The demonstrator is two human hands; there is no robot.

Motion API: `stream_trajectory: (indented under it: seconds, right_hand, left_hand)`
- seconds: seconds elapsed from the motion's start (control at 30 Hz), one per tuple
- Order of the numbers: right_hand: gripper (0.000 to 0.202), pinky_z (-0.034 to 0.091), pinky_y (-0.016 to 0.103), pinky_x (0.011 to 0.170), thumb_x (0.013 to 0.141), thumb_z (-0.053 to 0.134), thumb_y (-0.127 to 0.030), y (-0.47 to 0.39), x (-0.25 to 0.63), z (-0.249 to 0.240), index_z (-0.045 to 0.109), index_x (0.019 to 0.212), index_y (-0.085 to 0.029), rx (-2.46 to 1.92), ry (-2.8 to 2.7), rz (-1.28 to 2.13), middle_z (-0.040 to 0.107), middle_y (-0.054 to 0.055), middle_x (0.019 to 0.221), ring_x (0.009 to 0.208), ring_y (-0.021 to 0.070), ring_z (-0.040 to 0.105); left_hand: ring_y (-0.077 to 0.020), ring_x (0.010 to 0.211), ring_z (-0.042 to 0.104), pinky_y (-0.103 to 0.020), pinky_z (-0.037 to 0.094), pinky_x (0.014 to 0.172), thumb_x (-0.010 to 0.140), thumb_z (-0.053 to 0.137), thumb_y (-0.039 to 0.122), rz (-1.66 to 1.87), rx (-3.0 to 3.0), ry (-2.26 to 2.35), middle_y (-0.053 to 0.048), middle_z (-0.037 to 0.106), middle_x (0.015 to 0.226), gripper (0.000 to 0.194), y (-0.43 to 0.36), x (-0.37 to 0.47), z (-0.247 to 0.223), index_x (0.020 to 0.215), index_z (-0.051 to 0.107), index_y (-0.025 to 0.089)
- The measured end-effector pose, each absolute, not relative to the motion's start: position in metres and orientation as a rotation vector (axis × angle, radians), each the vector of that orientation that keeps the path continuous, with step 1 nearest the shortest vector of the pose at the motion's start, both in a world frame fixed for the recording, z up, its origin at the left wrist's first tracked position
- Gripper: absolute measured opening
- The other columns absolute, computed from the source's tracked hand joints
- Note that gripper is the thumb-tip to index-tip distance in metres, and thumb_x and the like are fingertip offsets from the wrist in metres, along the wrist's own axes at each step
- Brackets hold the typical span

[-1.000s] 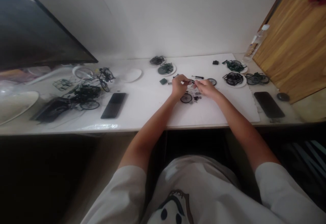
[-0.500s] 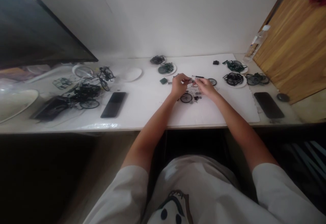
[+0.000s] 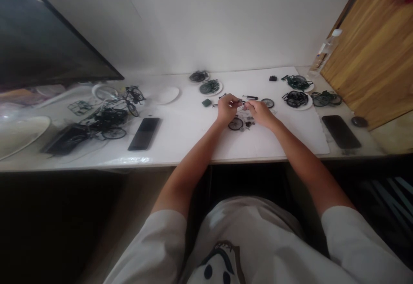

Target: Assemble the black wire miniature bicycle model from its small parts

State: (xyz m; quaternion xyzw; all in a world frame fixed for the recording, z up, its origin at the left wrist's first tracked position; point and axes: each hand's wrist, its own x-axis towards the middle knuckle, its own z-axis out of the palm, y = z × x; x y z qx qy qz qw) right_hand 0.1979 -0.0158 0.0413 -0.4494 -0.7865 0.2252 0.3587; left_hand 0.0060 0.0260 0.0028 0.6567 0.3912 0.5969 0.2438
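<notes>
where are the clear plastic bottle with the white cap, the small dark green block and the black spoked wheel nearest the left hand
Clear plastic bottle [image 3: 322, 57], head view, middle of its body.
Small dark green block [image 3: 206, 103], head view, visible face.
Black spoked wheel [image 3: 235, 124], head view, its hub area.

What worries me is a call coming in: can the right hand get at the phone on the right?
Probably yes: the right hand has an unblocked way over the white sheet to the phone, but seems busy with a small part.

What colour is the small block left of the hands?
Dark green, seen in the head view.
</notes>
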Motion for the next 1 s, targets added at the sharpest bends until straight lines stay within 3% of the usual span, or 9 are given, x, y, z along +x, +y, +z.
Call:
stream_trajectory:
  seconds: [0.13,0.37,0.57,0.83,1.0]
  right_hand:
    - [0.054,0.041,0.032,0.072,0.11,0.044,-0.061,-0.015,0.2,0.042,0.072,0.089,-0.02,-1.157,-1.999,0.658,0.07,0.005,0.081,0.072,0.02,0.055]
    - [0.061,0.029,0.031,0.06,0.107,0.047,-0.07,-0.016,0.203,0.046,0.074,0.089,-0.018,-1.145,-1.966,0.798,0.039,-0.004,0.059,0.057,0.0154,0.035]
    - [0.062,0.027,0.028,0.051,0.102,0.051,-0.08,-0.016,0.202,0.043,0.069,0.09,-0.021,-1.152,-1.839,1.037,0.037,-0.006,0.055,0.05,0.0135,0.032]
    - [0.044,0.021,0.022,0.041,0.109,0.058,-0.061,-0.019,0.198,0.047,0.062,0.09,-0.022,-1.146,-1.591,1.406,0.027,-0.011,0.054,0.044,0.009,0.021]
    - [0.042,0.021,0.02,0.04,0.109,0.06,-0.059,-0.019,0.198,0.048,0.064,0.093,-0.021,-1.1,-1.557,1.466,0.027,-0.011,0.052,0.044,0.0089,0.02]
  left_hand:
    - [-0.0183,0.078,0.067,-0.036,0.054,0.074,0.079,0.075,0.016,1.651,1.783,1.038,-0.003,0.071,0.078,0.015,0.023,0.008,0.006,0.07,0.064,0.021]
    - [-0.0167,0.074,0.065,-0.034,0.051,0.069,0.08,0.071,0.009,1.656,1.856,1.018,-0.003,0.069,0.075,0.018,0.017,0.008,0.013,0.067,0.065,0.021]
    - [-0.016,0.07,0.061,-0.034,0.048,0.067,0.079,0.07,0.007,1.672,1.909,0.996,-0.003,0.068,0.073,0.02,0.016,0.006,0.016,0.066,0.064,0.021]
    - [-0.0155,0.069,0.06,-0.033,0.046,0.067,0.081,0.071,0.01,1.684,2.0,0.984,-0.003,0.07,0.072,0.017,0.019,0.004,0.014,0.069,0.069,0.021]
    - [-0.0145,0.07,0.06,-0.031,0.047,0.067,0.082,0.069,0.01,1.702,2.025,1.0,-0.004,0.07,0.073,0.016,0.021,0.004,0.011,0.069,0.068,0.02]
